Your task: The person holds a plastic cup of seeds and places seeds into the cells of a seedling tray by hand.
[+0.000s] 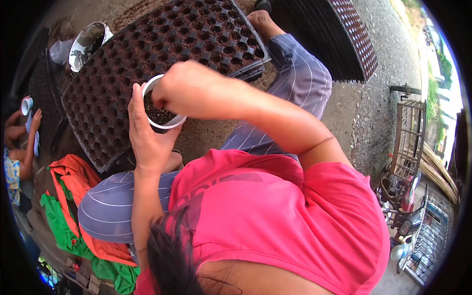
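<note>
My left hand point(150, 135) is wrapped round a white cup point(178, 121) and holds it tilted near the front edge of a black seedling tray point(162, 46). Small dark grains, like seeds, lie inside the cup. My right hand point(184, 91) reaches over the cup's rim with its fingers bent together inside. What those fingers hold, if anything, is hidden. The tray has many round cells filled with brown soil, and more trays are stacked under it.
A stained white bucket point(88, 45) stands beyond the tray. At the left a co-worker point(22, 162) holds a small cup. Orange cloth point(78, 196) and green cloth point(61, 231) lie at lower left. More stacked trays point(339, 39) stand at upper right, a motorcycle point(405, 223) at right.
</note>
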Tool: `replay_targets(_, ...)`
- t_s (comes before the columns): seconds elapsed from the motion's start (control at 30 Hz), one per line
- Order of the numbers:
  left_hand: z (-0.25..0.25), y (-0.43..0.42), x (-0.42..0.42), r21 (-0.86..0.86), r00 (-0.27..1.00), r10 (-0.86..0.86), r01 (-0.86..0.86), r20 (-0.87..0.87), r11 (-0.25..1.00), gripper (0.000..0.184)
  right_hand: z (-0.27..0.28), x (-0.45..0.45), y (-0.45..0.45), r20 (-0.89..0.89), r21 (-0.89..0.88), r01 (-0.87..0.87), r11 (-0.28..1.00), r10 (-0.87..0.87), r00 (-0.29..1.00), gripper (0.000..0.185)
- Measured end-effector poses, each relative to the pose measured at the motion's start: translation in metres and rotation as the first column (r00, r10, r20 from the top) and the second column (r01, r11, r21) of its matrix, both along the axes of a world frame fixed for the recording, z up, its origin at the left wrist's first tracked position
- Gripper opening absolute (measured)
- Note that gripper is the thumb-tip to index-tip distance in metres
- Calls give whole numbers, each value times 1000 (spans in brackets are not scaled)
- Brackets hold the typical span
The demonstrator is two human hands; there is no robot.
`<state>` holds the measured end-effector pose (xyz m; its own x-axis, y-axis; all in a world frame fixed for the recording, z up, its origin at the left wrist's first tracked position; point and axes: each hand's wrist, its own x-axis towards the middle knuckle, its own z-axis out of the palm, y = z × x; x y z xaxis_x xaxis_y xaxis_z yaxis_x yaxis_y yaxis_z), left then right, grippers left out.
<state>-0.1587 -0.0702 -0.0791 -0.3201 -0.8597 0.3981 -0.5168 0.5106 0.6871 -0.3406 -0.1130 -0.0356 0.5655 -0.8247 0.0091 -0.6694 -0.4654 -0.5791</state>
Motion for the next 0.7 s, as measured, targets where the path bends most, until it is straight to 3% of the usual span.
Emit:
replay_targets(0.13,-5,-1,13,28,1000,13,-13,3,1000,117,5,-79,-20,-2,118,355,927,-358,934,18)
replay_targets(0.2,-6,-2,15,32,999,23,-23,-22,999,116,-28,-128,-29,-103,-51,420,906,-423,900,21)
replay_targets(0.3,-7,-4,15,46,999,29,-28,-22,999,116,-41,-151,-30,-213,68,452,889,-430,877,20)
replay_targets(0.5,-6,-4,12,50,1000,24,-25,10,998,115,-41,-144,-25,-211,237,540,808,-500,840,22)
replay_targets(0.7,-3,-6,9,-34,1000,26,-26,17,999,115,-47,-151,-6,-182,168,470,866,-442,879,20)
